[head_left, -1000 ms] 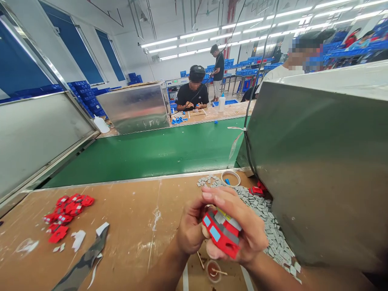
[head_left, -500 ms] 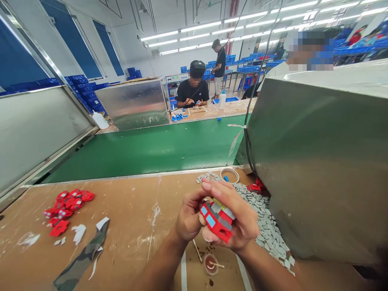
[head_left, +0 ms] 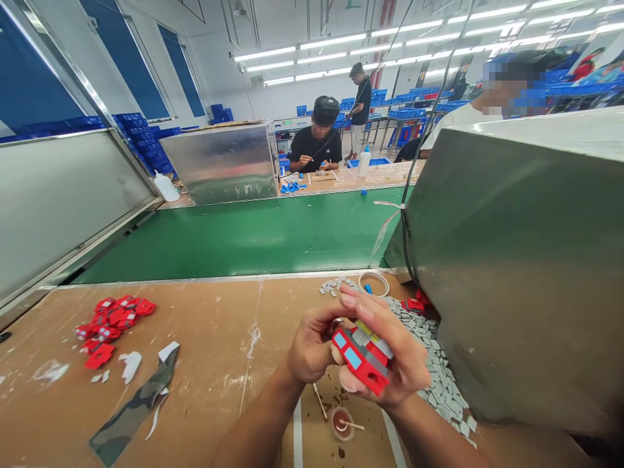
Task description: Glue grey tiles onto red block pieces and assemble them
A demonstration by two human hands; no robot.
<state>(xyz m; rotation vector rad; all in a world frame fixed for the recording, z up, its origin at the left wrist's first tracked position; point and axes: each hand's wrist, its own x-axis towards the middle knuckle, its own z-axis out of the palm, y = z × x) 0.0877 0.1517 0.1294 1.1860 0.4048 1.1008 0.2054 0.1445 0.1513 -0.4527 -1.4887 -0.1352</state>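
Between my hands is a small red toy vehicle body (head_left: 366, 372) with light-blue windows and grey and yellow parts on top. My left hand (head_left: 312, 344) grips its left end, thumb against the side. My right hand (head_left: 402, 354) wraps round it from the right, fingers over the top. Below, on the bench, a small clear cup (head_left: 342, 424) of reddish-brown liquid has a cotton swab (head_left: 351, 425) resting in it. Another swab (head_left: 320, 401) lies beside the cup. To the right spreads a heap of small grey plates (head_left: 441, 364), partly behind my right hand.
Red toy parts (head_left: 112, 322) are piled at the left, near a camouflage cloth strip (head_left: 141, 406) and white scraps. A tape roll (head_left: 374, 283) lies behind my hands. A large metal box (head_left: 517, 273) blocks the right. Beyond the green conveyor belt (head_left: 244, 240), a person (head_left: 316, 140) works seated.
The view has shifted slightly, so my hands and the bench sit a little further right in the picture. My grip on the red toy vehicle body looks the same.
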